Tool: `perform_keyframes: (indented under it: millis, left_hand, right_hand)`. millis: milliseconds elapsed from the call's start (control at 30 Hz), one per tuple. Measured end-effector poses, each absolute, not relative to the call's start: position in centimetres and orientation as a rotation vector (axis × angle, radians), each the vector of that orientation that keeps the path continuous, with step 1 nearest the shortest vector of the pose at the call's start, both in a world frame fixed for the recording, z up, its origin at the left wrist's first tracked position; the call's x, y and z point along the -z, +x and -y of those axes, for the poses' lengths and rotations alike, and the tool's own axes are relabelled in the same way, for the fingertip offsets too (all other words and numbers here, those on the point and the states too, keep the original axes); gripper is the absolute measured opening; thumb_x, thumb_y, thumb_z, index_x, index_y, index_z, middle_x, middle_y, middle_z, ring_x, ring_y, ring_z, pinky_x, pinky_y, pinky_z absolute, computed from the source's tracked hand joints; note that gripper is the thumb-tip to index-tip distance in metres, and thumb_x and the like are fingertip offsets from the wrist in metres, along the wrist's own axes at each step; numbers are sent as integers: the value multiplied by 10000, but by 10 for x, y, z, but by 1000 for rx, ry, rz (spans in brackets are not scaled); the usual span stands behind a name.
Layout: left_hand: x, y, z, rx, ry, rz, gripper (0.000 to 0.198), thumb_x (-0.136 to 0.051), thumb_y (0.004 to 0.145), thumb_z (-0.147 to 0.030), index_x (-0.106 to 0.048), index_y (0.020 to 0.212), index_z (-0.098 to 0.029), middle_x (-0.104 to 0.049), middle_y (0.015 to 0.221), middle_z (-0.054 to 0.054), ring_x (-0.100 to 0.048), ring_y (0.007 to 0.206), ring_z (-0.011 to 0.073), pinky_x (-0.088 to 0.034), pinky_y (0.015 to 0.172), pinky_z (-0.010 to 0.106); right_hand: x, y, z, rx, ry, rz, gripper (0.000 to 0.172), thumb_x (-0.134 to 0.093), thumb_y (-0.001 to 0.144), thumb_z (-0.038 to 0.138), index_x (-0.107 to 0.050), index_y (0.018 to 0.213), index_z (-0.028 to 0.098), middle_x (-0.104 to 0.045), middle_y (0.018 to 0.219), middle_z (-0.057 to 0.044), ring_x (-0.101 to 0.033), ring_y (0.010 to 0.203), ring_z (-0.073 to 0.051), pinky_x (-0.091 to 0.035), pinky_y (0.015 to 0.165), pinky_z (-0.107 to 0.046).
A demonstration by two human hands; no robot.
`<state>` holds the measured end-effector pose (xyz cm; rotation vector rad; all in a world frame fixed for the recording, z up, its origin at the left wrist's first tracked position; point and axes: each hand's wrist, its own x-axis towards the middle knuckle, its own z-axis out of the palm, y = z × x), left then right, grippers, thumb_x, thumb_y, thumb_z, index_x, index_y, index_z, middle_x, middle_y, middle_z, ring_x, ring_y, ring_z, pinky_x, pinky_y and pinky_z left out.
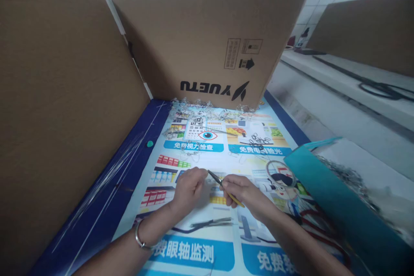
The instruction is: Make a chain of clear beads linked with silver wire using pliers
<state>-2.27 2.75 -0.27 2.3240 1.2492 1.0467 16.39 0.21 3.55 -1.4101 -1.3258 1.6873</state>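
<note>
My right hand [242,192] grips a pair of pliers [214,177] with dark jaws and a yellow handle. The jaws point up and left, their tip touching or nearly touching my left hand [190,187]. My left hand is closed, thumb and fingers pinched together; whatever sits between them is too small to make out. A metal bangle [139,235] circles the left wrist. Just below the hands lies a bundle of short wires [215,222] on the printed sheet [223,207]. To the right of my right hand is a coil of wire [268,168].
A teal box [343,198] full of metal wire pieces [346,174] stands at the right. Long straight wires [106,181] lie at left near a small green object [149,143]. Small dark rings [258,139] and bent clear or wire pieces [223,114] lie farther back, before cardboard walls [194,39].
</note>
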Motion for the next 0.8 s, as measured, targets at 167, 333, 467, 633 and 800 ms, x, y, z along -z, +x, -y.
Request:
perform_keyframes:
  millis: [167,333,467,633,800]
  left_hand:
    - [2,-24,-30,-1078,2443,-1186,212,-371,828,-115,-567,772,-173,-542,611,17,-480,608,140,-373,586,249]
    - [3,-24,-29,-1094,2528,-1181,197,-374,822,-103,-555,789,-172,-550,635,28,-485,641,154,-367,605,263]
    - [4,-24,-27,-1096,2508,-1228,173,-383,820,-102,-537,789,-176,-548,647,21,-485,635,150,-364,605,263]
    - [2,-22,-26,-1133,2287,-1294,136,-398,837,-127,-518,812,-184,-577,710,9,-521,661,135,-393,613,243]
    - [-2,-20,-27,-1159,2210,-1331,132,-402,860,-175,-524,812,-184,-586,722,7,-539,673,133,-408,623,241]
  right_hand:
    - [-28,168,-2,-1732,-1341,1292,228,-505,763,382,-530,704,163,-486,504,34,-427,454,-78,-280,432,-208]
    - [-32,167,-1,-1733,-1357,1310,243,-501,769,392,-523,684,165,-436,488,51,-360,427,-62,-239,416,-205]
    - [-35,166,0,-1728,-1329,1338,273,-519,758,422,-492,654,171,-467,510,42,-403,446,-67,-268,427,-201]
    - [-35,165,3,-1865,-1297,1226,331,-544,720,500,-509,725,171,-565,596,-2,-544,569,-128,-426,567,-268]
    - [-35,163,4,-1833,-1342,1205,311,-534,722,477,-510,724,166,-587,620,-18,-567,611,-149,-453,625,-321]
